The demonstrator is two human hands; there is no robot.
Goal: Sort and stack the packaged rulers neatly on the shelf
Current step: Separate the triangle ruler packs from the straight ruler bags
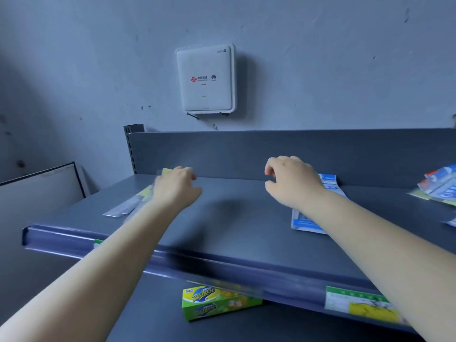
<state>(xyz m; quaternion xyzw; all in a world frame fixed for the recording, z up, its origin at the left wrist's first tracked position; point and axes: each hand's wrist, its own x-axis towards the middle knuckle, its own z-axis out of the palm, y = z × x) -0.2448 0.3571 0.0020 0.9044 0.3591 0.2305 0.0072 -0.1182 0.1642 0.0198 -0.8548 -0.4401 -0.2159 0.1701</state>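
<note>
Head view: both bare arms reach over the dark grey shelf (237, 218). The left hand (176, 187) lies on a clear, yellow-topped ruler packet (138, 199) at the shelf's left end; its fingers curl down over the packet's far end, but motion blur hides whether they actually pinch it, so I cannot tell how firm the hold is. The right hand (292, 180) hovers above the shelf near the back panel with fingers loosely curled and thumb apart from them, gripping nothing. Just beneath and behind its wrist lies a blue-and-white ruler packet (308, 222), flat on the shelf. More blue-and-white packets (441, 183) lie in a loose heap at the far right edge. A white router (206, 79) hangs on the wall above. On the lower shelf sits a green-and-yellow box (217, 303), partly under the front rail, which carries a green price label (355, 302).
</note>
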